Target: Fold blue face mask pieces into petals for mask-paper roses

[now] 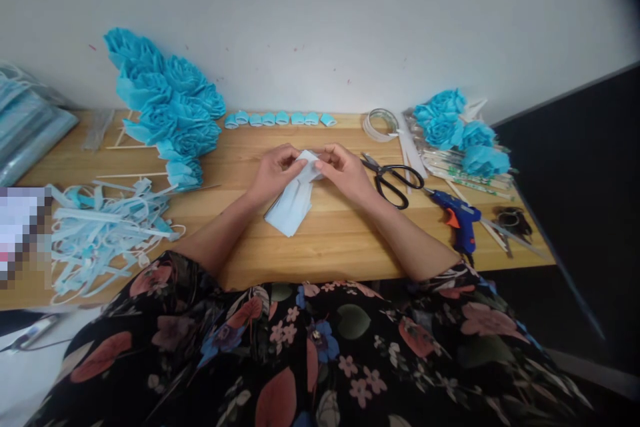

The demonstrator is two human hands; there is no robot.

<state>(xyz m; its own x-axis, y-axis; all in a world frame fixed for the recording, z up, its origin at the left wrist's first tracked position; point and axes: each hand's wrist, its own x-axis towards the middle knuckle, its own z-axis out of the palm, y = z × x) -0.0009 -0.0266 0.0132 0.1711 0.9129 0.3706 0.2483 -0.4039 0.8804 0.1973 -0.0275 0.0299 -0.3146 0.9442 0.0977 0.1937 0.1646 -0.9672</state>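
Note:
Between my two hands, over the middle of the table, is a pale blue-white piece of mask fabric. My left hand pinches its left side between thumb and fingers. On the other side my right hand grips the edge, its thumb lying on the fabric. Just below, a stack of flat pale fabric pieces lies on the wood. Black-handled scissors rest to the right of my right hand, blades partly apart. Behind my hands stands a row of several small rolled blue pieces.
Blue fabric roses on sticks are heaped at the left, above a pile of cut strips and ear loops. Tape, more roses and a blue glue gun lie at the right. Packaged masks sit far left.

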